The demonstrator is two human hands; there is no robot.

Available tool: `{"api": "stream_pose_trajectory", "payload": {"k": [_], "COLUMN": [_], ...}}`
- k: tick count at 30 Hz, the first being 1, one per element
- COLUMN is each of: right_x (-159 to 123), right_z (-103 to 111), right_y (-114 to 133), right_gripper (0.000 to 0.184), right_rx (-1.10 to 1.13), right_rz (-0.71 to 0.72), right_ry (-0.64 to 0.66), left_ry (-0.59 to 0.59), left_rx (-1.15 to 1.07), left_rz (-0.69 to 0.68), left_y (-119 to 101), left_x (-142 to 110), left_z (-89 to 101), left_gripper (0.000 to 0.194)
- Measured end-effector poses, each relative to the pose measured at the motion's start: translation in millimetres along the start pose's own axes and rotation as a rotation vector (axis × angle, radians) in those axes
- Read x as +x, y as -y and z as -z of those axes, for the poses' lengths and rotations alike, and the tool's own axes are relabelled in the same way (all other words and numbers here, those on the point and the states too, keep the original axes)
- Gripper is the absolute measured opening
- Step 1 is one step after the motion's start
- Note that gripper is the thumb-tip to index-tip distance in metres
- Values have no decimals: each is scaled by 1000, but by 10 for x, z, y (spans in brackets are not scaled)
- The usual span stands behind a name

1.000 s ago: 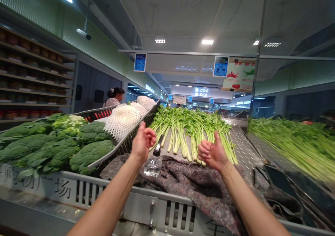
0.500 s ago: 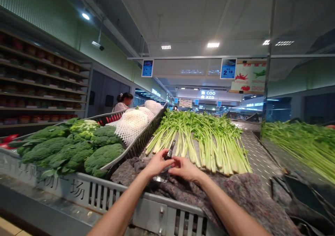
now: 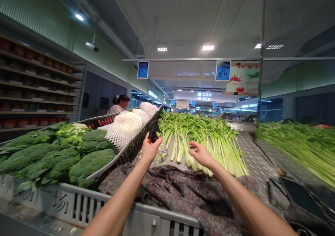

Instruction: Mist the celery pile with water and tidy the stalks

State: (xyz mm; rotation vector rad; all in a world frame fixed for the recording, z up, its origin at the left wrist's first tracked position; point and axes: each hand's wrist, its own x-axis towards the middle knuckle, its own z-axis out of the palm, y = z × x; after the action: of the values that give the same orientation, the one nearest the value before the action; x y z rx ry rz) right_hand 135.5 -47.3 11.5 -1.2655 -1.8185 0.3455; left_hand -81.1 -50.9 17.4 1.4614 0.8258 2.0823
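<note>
My left hand [image 3: 149,150] is closed on a small black tool [image 3: 154,132], which stands up from its fingers beside the crate's slatted wall. Its exact kind is unclear. A clear, shiny, ring-like thing [image 3: 160,155] shows just right of that hand; whether it belongs to the tool I cannot tell. My right hand [image 3: 202,155] hovers over the lower stalks of the celery [image 3: 209,138], fingers apart and curved, with nothing visible in them. The celery lies spread on a patterned metal shelf [image 3: 251,152], leaves away from me.
A rumpled grey-brown cloth [image 3: 180,187] covers the near edge. On the left, a grey crate [image 3: 110,192] holds broccoli [image 3: 91,162] and net-wrapped produce [image 3: 124,127]. A mirrored panel [image 3: 295,152] stands on the right, near a dark bag [image 3: 300,197]. A person [image 3: 119,104] is farther back.
My hands, close together before, have moved apart. The left hand went left and up with the black tool; the right hand went right and up over the celery. The view shifted slightly.
</note>
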Motion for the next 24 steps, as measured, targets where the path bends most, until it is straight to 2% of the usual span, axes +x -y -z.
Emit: {"api": "stream_pose_trajectory", "payload": {"k": [3,5,8,10,12,14,19,22,24], "right_x": [79,39,-91,-156,-179,-179,-238,-301,-310], "right_z": [30,-65,-289,-426,-518,-563,-599,-635,-625], "right_y": [-173,-243,-222,-144,-62,-12,-36,-46,-20], "right_gripper": [38,44,58,71,79,80,69,71,73], "right_rx": [82,113,193,328,463,529,593,602,634], "right_rz": [-39,-52,33,111,159,142,87,117,128], "right_ry": [-173,-178,62,167,194,170,198,255,352], "left_ry": [138,190,239,276,276,266,336,413,491], "left_rx": [-10,-21,-13,-9,-9,-28,-99,-82,-92], "left_rz": [-27,-32,-5,-11,-23,1,131,164,167], "left_y": [-13,39,130,159,157,137,101,104,109], "left_x": [20,-33,-165,-241,-275,-262,-197,-222,-244], "left_z": [-217,-359,-512,-556,-553,-517,-379,-314,-286], "left_gripper": [27,27,27,31,34,36,69,58,52]}}
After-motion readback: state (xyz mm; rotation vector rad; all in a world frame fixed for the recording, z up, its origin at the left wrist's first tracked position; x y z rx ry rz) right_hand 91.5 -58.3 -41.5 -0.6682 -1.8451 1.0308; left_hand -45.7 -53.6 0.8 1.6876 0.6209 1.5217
